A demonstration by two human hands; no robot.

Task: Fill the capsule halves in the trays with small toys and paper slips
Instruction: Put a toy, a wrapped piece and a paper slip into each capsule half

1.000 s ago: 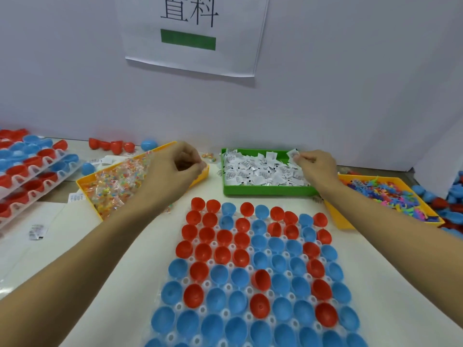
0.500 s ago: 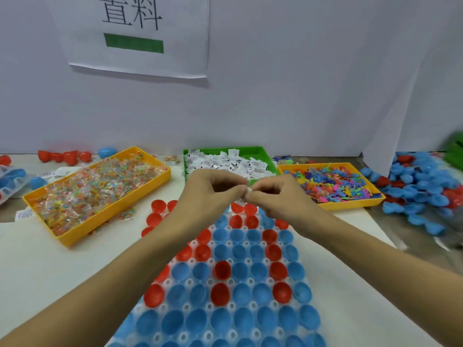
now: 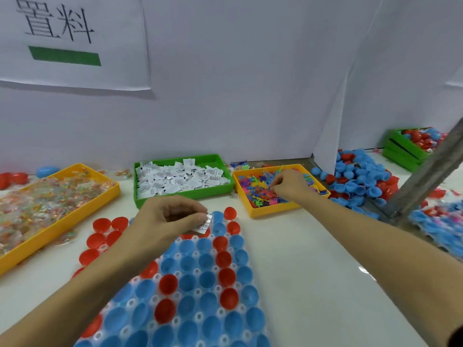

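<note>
Left hand (image 3: 167,221) hovers over the far end of the capsule tray (image 3: 190,291), thumb and fingers pinching one small printed paper slip (image 3: 206,222) just above the top rows of cups. Right hand (image 3: 288,185) is well apart, reaching into the small yellow bin (image 3: 275,211) of bright plastic toys (image 3: 255,194), fingertips curled down among them; whether it has one pinched, I cannot tell. Three supply bins in sight: the green bin (image 3: 185,195) of white slips (image 3: 180,179) sits between the hands, and the long yellow bin (image 3: 57,226) of clear-wrapped trinkets lies left of the left hand. The tray is translucent, dimpled plastic holding smooth round halves, mostly blue with scattered red. Bare cream tabletop (image 3: 313,271) lies under the right forearm. Loose blue and red halves (image 3: 355,176) pile up beyond the right hand.
</note>
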